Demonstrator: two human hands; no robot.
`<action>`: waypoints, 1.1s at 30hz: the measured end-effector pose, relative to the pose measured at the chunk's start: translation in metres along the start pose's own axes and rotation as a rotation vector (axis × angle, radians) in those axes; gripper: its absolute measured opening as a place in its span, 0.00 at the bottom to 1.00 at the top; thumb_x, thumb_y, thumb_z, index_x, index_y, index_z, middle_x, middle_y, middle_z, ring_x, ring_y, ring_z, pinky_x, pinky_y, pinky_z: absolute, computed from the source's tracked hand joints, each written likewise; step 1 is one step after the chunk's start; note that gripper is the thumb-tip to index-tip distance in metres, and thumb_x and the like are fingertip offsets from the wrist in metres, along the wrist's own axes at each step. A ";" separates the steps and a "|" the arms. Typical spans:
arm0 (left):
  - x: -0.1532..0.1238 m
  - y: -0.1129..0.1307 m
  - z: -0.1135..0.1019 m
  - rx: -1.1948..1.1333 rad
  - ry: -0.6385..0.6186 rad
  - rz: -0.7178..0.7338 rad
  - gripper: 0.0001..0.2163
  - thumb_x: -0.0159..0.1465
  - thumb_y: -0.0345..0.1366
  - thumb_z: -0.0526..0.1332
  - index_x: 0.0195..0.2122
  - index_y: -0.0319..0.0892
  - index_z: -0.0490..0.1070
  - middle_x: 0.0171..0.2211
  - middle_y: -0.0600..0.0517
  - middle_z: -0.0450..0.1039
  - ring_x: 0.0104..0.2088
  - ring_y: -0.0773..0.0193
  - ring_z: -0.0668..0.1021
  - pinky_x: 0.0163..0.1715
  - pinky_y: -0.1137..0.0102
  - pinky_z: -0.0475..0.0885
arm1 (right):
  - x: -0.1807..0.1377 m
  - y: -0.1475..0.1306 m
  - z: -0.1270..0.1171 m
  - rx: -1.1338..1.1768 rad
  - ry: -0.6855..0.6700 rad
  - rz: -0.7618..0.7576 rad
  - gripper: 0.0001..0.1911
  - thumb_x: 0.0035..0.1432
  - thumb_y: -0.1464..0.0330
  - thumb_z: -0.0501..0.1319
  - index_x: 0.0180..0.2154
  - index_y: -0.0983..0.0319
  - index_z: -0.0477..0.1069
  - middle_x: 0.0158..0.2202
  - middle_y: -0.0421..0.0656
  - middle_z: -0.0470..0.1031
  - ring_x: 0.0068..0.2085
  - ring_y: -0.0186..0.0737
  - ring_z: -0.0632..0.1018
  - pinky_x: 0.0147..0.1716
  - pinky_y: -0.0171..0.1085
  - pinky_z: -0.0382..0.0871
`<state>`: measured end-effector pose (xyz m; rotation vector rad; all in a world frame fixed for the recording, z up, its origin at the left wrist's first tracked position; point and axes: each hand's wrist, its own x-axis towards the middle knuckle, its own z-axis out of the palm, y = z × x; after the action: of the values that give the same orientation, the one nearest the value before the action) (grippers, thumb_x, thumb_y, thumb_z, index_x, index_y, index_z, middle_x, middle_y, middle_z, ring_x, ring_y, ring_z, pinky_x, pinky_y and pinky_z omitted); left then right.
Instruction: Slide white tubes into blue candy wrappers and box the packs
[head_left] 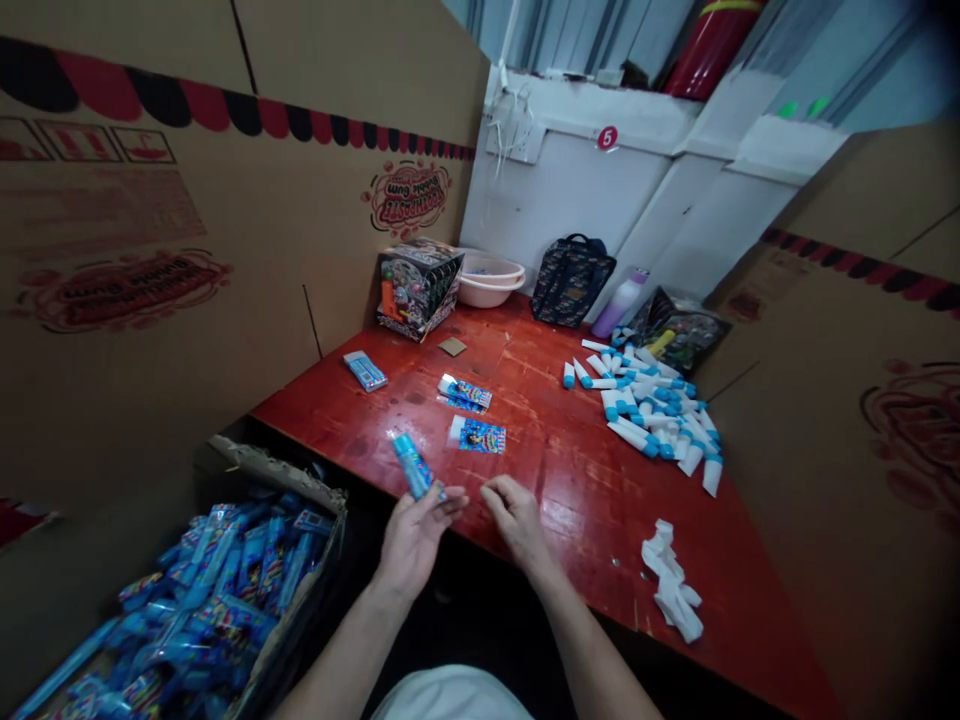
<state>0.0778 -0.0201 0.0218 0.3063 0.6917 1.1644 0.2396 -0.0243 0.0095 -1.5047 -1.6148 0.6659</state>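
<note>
My left hand (421, 520) holds a small blue printed toothpaste tube (412, 465) at its lower end, over the table's front edge. Close by on the right is my right hand (516, 515), its fingers curled together; whether anything is between them is hidden. Beyond the hands lies a printed blue sleeve (484, 436), with several more overlapping sleeves (466, 393) behind it. A stack of blue sleeves (365, 371) sits farther left. On the right side of the red table (555, 440) is a heap of white tubes with blue caps (660, 405).
A cardboard box (337, 500) full of blue printed tubes stands at lower left. Crumpled white paper (671, 580) lies at right. Along the back are a display box (420, 290), pink basins (491, 290), a dark bag (572, 280) and a purple bottle (621, 303). Cardboard walls (270, 220) flank the table.
</note>
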 end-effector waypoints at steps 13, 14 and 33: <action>-0.054 0.090 -0.127 -0.152 0.556 0.235 0.20 0.62 0.35 0.52 0.55 0.37 0.58 0.54 0.33 0.66 0.49 0.50 0.76 0.47 0.53 0.72 | 0.022 0.042 0.003 -0.903 -0.084 -0.377 0.17 0.60 0.73 0.55 0.51 0.61 0.69 0.54 0.50 0.69 0.53 0.49 0.65 0.47 0.43 0.56; -0.055 0.088 -0.128 -0.140 0.552 0.219 0.19 0.62 0.34 0.52 0.55 0.36 0.59 0.53 0.34 0.67 0.49 0.51 0.76 0.46 0.54 0.73 | 0.015 0.041 0.001 -0.894 -0.091 -0.395 0.16 0.61 0.74 0.54 0.50 0.61 0.70 0.52 0.50 0.70 0.52 0.48 0.66 0.47 0.42 0.56; -0.006 -0.015 -0.007 0.648 -0.169 0.046 0.18 0.55 0.38 0.63 0.47 0.42 0.69 0.41 0.47 0.73 0.37 0.61 0.75 0.28 0.72 0.67 | -0.055 0.032 -0.025 0.199 -0.041 0.078 0.11 0.62 0.63 0.53 0.32 0.62 0.69 0.28 0.40 0.71 0.30 0.38 0.72 0.32 0.35 0.65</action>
<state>0.0830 -0.0324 0.0096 0.9581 0.9026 0.9170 0.2759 -0.0769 -0.0146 -1.4213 -1.4788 0.8792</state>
